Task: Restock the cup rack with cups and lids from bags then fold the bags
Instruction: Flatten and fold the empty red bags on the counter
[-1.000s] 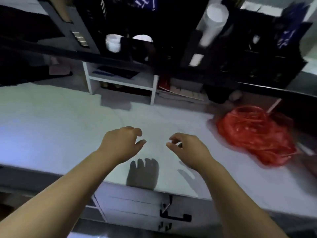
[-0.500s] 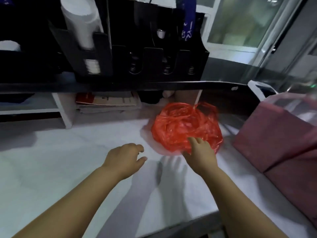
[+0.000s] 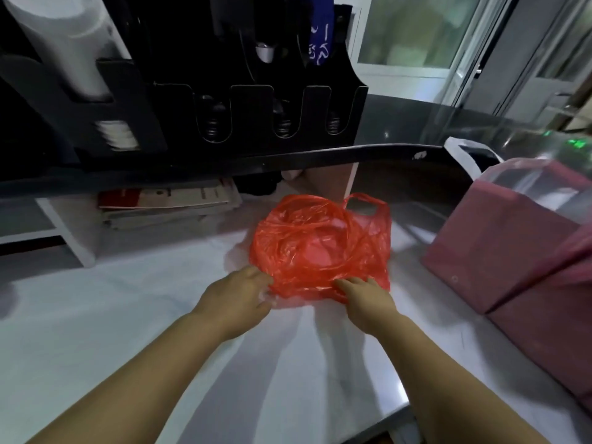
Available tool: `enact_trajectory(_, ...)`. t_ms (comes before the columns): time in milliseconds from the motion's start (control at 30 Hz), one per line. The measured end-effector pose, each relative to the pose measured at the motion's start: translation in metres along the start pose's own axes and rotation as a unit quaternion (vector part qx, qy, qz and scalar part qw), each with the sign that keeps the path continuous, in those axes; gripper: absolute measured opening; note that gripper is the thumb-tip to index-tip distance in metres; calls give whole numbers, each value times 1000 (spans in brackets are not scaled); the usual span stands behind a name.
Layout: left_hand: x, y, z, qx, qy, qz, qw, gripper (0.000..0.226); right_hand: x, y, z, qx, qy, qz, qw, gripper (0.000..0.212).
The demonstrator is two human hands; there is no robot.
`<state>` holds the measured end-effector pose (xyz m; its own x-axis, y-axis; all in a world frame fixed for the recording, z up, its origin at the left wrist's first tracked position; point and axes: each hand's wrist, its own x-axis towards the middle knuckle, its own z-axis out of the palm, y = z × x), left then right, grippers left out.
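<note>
A crumpled red plastic bag (image 3: 320,245) lies on the white counter (image 3: 96,315), under the edge of a dark shelf. My left hand (image 3: 240,293) grips the bag's near left edge, thumb below and fingers on top. At the near right edge, my right hand (image 3: 365,296) has its fingers curled onto the plastic. On the shelf above stands the black cup rack (image 3: 250,100); a white cup stack (image 3: 64,43) fills its left slot. The slots to the right show only springs.
A pink bag (image 3: 512,251) topped with clear plastic stands on the counter at the right, close to the red bag. Stacked booklets (image 3: 166,200) lie under the shelf, beside a white shelf unit (image 3: 64,238). Windows are behind.
My view swung right, bringing the red bag to the middle. Both hands moved forward from hovering over the counter to the bag's near edge and took hold of it.
</note>
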<state>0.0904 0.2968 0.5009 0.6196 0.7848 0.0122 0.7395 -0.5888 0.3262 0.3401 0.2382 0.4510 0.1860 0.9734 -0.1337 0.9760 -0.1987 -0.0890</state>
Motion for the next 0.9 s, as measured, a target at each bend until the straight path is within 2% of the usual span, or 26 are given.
enact_trajectory(100, -5, -5, 4, -1, 4, 4, 1000, 55, -4, -23, -7, 46, -8, -43, 998, 33)
enact_trajectory(200, -18, -14, 4, 52, 0, -13, 999, 77, -11, -47, -19, 75, -13, -85, 993, 30)
enact_trajectory(300, -38, -27, 3, 91, 47, -33, 994, 87, -17, -67, -32, 98, -14, -132, 986, 32)
enact_trajectory(400, -58, -49, 5, 127, 128, -55, 982, 77, -22, -85, -41, 99, -31, -181, 978, 44)
enact_trajectory(500, -81, -63, -4, 153, 165, -86, 971, 40, -28, -102, -46, 113, -34, -219, 969, 49)
enact_trajectory(567, -96, -72, -15, 146, 178, -128, 965, 28, -32, -112, -48, 150, -23, -235, 960, 53)
enact_trajectory(633, -111, -81, -27, 109, 172, -190, 960, 35, -38, -122, -50, 191, 1, -241, 952, 58)
enact_trajectory(733, -132, -98, -49, 76, 159, -268, 947, 42, -48, -136, -60, 251, 51, -238, 937, 45)
enact_trajectory(800, -145, -110, -62, 38, 176, -294, 939, 42, -57, -146, -68, 285, 78, -224, 929, 42)
enact_trajectory(900, -162, -122, -78, 11, 204, -313, 928, 50, -74, -164, -81, 352, 74, -171, 917, 44)
